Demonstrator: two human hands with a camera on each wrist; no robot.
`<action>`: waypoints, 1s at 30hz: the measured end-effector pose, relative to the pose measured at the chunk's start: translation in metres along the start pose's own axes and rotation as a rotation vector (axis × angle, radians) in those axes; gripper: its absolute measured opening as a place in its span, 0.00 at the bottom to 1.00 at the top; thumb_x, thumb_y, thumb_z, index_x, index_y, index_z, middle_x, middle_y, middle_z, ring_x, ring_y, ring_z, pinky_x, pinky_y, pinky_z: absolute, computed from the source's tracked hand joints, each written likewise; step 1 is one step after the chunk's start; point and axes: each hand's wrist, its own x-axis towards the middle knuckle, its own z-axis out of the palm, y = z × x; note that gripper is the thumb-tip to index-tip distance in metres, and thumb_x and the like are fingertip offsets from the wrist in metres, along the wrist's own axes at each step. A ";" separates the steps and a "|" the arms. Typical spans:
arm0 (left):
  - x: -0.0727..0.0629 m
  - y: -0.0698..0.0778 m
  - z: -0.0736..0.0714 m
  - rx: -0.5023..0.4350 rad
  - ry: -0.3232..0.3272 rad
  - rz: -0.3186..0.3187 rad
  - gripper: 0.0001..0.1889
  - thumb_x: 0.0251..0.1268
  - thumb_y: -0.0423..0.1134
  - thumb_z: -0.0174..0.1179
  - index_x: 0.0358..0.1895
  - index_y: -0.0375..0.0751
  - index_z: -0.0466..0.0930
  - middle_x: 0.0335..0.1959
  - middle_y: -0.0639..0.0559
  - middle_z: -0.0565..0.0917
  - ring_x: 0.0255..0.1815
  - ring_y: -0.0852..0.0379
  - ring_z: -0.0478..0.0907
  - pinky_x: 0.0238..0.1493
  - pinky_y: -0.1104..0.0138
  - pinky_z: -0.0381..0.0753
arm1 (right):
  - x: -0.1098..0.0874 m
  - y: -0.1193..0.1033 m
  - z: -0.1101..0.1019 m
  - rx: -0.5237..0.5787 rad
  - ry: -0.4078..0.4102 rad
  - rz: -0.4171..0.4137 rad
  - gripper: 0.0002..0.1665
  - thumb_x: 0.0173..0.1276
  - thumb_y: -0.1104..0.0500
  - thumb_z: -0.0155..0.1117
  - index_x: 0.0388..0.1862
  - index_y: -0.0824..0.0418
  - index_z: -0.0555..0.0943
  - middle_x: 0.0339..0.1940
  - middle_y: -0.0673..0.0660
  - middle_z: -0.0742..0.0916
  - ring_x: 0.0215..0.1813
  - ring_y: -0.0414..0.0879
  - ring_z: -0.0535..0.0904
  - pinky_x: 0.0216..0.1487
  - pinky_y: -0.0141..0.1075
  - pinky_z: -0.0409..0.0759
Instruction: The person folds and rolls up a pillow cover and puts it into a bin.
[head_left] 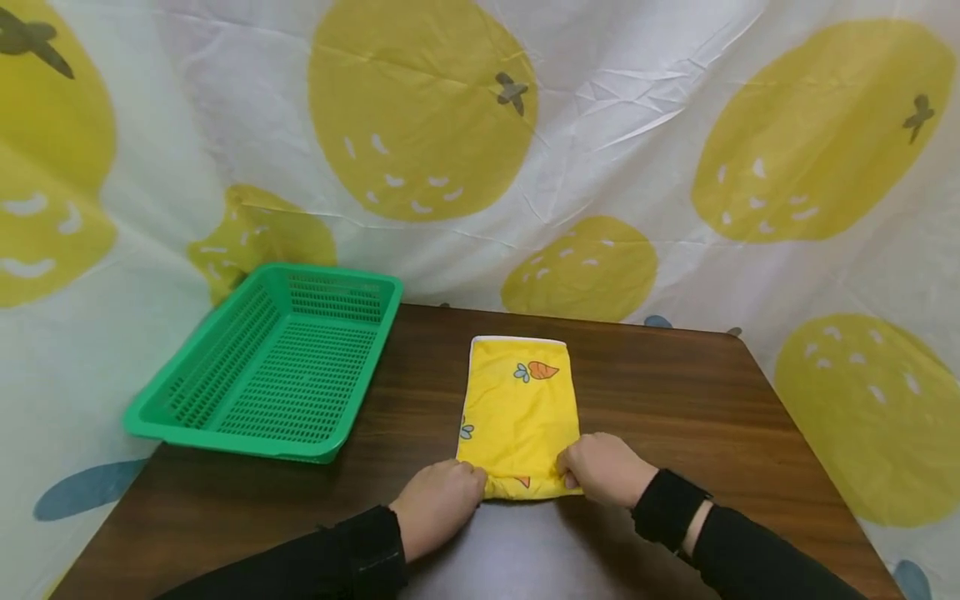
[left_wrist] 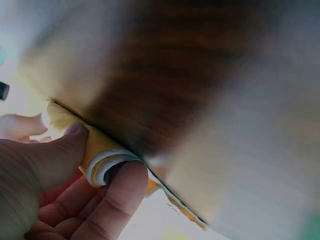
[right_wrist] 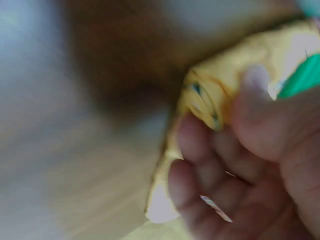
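A yellow cloth (head_left: pixel 517 408) printed with carrots and edged in white lies flat on the table, its near edge turned into a small roll. At the near left corner my left hand (head_left: pixel 442 504) pinches the roll. In the left wrist view, the layered yellow-and-white coil (left_wrist: pixel 102 145) sits between thumb and fingers of that hand (left_wrist: pixel 52 162). My right hand (head_left: pixel 607 468) grips the near right corner with curled fingers. The right wrist view, rather blurred, has the rolled end (right_wrist: pixel 207 100) between the thumb and fingers of the right hand (right_wrist: pixel 265 150).
A green plastic basket (head_left: pixel 258 450) with slotted sides stands left of the cloth on the dark wooden table (head_left: pixel 667 383). Behind the table hangs a white sheet (head_left: pixel 600 108) with large yellow fruit prints. The table's right edge slopes down beyond my right arm.
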 end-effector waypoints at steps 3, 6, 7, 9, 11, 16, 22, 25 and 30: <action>-0.001 0.000 0.001 -0.017 0.003 -0.012 0.03 0.74 0.35 0.67 0.44 0.44 0.83 0.26 0.53 0.83 0.25 0.63 0.74 0.30 0.68 0.81 | 0.016 0.000 -0.008 0.096 -0.154 0.117 0.11 0.65 0.64 0.78 0.26 0.57 0.83 0.20 0.48 0.74 0.25 0.44 0.68 0.33 0.37 0.71; -0.003 0.001 0.001 0.004 0.001 0.000 0.03 0.75 0.35 0.66 0.45 0.46 0.82 0.28 0.54 0.84 0.26 0.62 0.77 0.31 0.67 0.81 | 0.032 0.001 -0.013 0.091 -0.268 0.212 0.13 0.63 0.61 0.81 0.29 0.60 0.82 0.23 0.51 0.75 0.29 0.48 0.71 0.38 0.42 0.74; -0.004 0.002 0.001 0.026 -0.002 0.008 0.03 0.75 0.35 0.66 0.46 0.46 0.83 0.29 0.54 0.85 0.27 0.61 0.78 0.31 0.67 0.82 | 0.036 0.001 -0.015 0.086 -0.292 0.229 0.14 0.62 0.59 0.82 0.29 0.61 0.82 0.24 0.52 0.76 0.30 0.49 0.72 0.40 0.43 0.75; -0.005 0.005 0.000 0.128 0.000 0.036 0.03 0.75 0.38 0.67 0.45 0.46 0.86 0.31 0.53 0.86 0.29 0.60 0.80 0.31 0.67 0.83 | 0.043 0.003 -0.017 0.074 -0.329 0.250 0.17 0.60 0.58 0.84 0.30 0.61 0.80 0.25 0.53 0.76 0.32 0.50 0.72 0.42 0.44 0.74; -0.007 0.008 0.000 0.271 0.025 0.072 0.05 0.75 0.40 0.67 0.44 0.44 0.90 0.32 0.52 0.86 0.29 0.59 0.80 0.31 0.67 0.83 | 0.047 0.006 -0.018 0.076 -0.354 0.256 0.18 0.60 0.58 0.85 0.30 0.61 0.79 0.25 0.53 0.75 0.32 0.50 0.71 0.42 0.44 0.73; -0.008 0.015 0.001 0.529 0.094 0.149 0.11 0.75 0.45 0.67 0.37 0.44 0.93 0.27 0.53 0.84 0.27 0.58 0.75 0.31 0.68 0.79 | 0.050 0.008 -0.019 0.101 -0.359 0.236 0.19 0.58 0.58 0.85 0.27 0.61 0.79 0.23 0.52 0.74 0.31 0.50 0.71 0.40 0.43 0.70; 0.006 0.012 0.001 0.437 0.064 0.090 0.10 0.72 0.44 0.69 0.34 0.46 0.93 0.25 0.54 0.85 0.28 0.58 0.75 0.31 0.67 0.73 | 0.046 0.009 -0.021 0.126 -0.321 0.211 0.20 0.57 0.58 0.86 0.23 0.60 0.78 0.21 0.50 0.72 0.29 0.48 0.70 0.36 0.40 0.68; 0.015 0.003 0.001 0.328 0.076 0.036 0.09 0.71 0.42 0.69 0.32 0.45 0.93 0.25 0.53 0.86 0.29 0.57 0.76 0.31 0.66 0.70 | 0.044 0.009 -0.021 0.137 -0.315 0.209 0.20 0.58 0.58 0.86 0.23 0.59 0.78 0.20 0.50 0.71 0.28 0.47 0.69 0.36 0.39 0.67; 0.032 -0.009 -0.005 0.129 0.039 -0.043 0.08 0.68 0.39 0.70 0.29 0.42 0.91 0.20 0.53 0.80 0.25 0.57 0.73 0.26 0.65 0.69 | 0.042 0.011 -0.018 0.152 -0.305 0.224 0.19 0.57 0.58 0.86 0.25 0.60 0.80 0.21 0.51 0.74 0.29 0.48 0.71 0.37 0.41 0.69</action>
